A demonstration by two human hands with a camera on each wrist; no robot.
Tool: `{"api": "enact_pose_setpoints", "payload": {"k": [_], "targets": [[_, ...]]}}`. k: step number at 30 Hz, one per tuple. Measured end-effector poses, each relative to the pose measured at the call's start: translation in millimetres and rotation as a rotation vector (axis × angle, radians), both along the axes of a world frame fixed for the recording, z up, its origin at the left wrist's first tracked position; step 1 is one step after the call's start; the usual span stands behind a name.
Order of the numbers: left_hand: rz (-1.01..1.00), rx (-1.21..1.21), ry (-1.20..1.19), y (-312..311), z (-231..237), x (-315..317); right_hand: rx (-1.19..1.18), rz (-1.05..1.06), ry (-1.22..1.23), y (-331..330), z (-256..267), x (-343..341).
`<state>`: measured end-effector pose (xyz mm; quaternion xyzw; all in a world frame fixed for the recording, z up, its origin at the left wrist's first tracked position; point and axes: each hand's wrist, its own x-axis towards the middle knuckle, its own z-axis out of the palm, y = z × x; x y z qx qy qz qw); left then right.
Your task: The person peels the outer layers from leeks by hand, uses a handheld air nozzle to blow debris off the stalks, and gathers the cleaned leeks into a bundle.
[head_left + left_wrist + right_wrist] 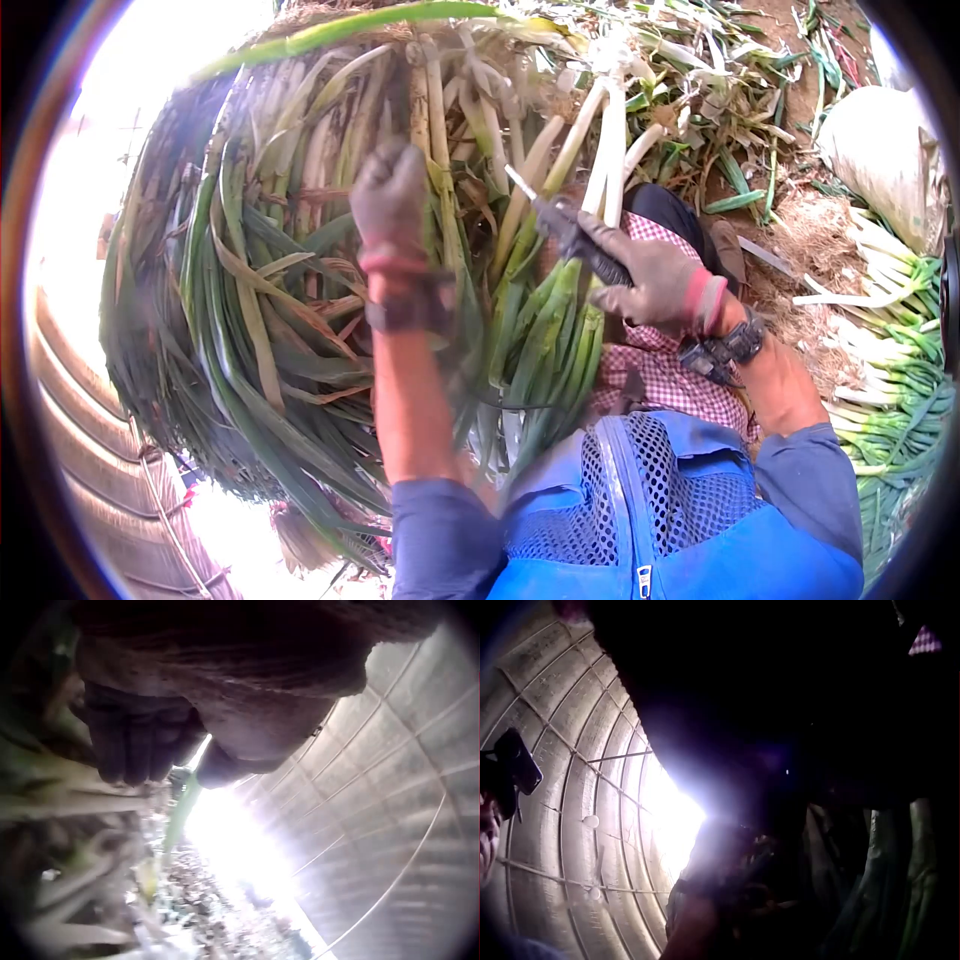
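1. Two gloved hands are at work over leafy stalks. Nearest the body, a thin dark line (520,407), possibly a cord, crosses low among the leaves; if it is one, a sideways pull could snag it.
2. Green-leaved stalks (550,320) lie at the near right edge of the heap, beside the checked cloth (690,385), white ends pointing away. No fingers are seen clamped round them, so they could slide or splay if bumped.
3. Right hand (660,285): fingers grasping a black-handled tool (590,245), just above these stalks. Its pale, narrow tip points away and to the left; a slip of the grip could nick a stalk or swing toward the other hand.
4. Flat grey strip (767,257), possibly a blade, rests right of the knee. If sharp, a careless reach there could cut the glove.
5. Left hand (390,190): fingers curled, blurred, over the heap (300,250). Whether they grasp anything cannot be told. The wrist device (410,305) could catch on loose leaves.
6. One long green leaf (380,22) spans the heap's far edge. Tangled leaves below could drag neighbours along if one were tugged hard.
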<state>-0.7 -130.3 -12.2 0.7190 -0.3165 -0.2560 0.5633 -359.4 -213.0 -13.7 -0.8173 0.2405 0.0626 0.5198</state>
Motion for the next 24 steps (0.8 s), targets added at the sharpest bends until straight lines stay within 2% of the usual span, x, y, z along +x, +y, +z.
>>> {"api": "enact_pose_setpoints", "payload": {"k": [2, 4, 7, 10, 14, 16, 19, 24], "targets": [[0.258, 0.235, -0.038, 40, -12, -36, -0.154, -0.028, -0.123, 10, -31, 11], [0.292, 0.309, -0.392, 84, -67, -22, -0.144, -0.02, -0.133, 9, -39, 25], [0.291, 0.367, -0.448, 105, -65, -37, -0.056, 0.086, -0.068, 10, -7, 50], [0.292, 0.448, -0.468, 96, -65, -31, -0.082, 0.084, -0.025, 16, -2, 76], [0.29, 0.444, -0.485, 81, -59, -28, -0.085, 0.228, 0.078, 26, 9, 97], [0.291, 0.535, -0.559, 77, -54, -27, -0.111, 0.156, 0.018, 30, -6, 109], [0.26, 0.627, -0.581, 74, -52, -22, -0.097, 0.085, 0.039, 20, 4, 121], [0.242, 0.696, -0.699, 62, -51, -23, -0.145, 0.054, 0.015, 8, 5, 138]]}}
